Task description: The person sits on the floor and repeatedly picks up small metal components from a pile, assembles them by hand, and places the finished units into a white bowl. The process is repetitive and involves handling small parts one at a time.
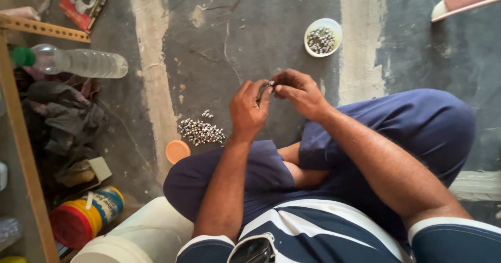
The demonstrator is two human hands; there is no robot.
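Cracked grey concrete floor (pixel 235 38), person sitting cross-legged on it. Two hands up front: left hand (pixel 249 111) and right hand (pixel 298 92) both pinching one small dark metal piece (pixel 265 89) between fingertips, just above floor. One pile of tiny silvery parts (pixel 200 131) left of left hand, one white bowl (pixel 323 37) of same parts further out. One orange lid (pixel 177 151), one clear bottle (pixel 78 62) with green cap, one red-lidded yellow jar (pixel 86 217).

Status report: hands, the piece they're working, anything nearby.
Left hand and right hand together pinch a small metal piece. Pile of small metal parts on floor beside left hand. White bowl of parts ahead.
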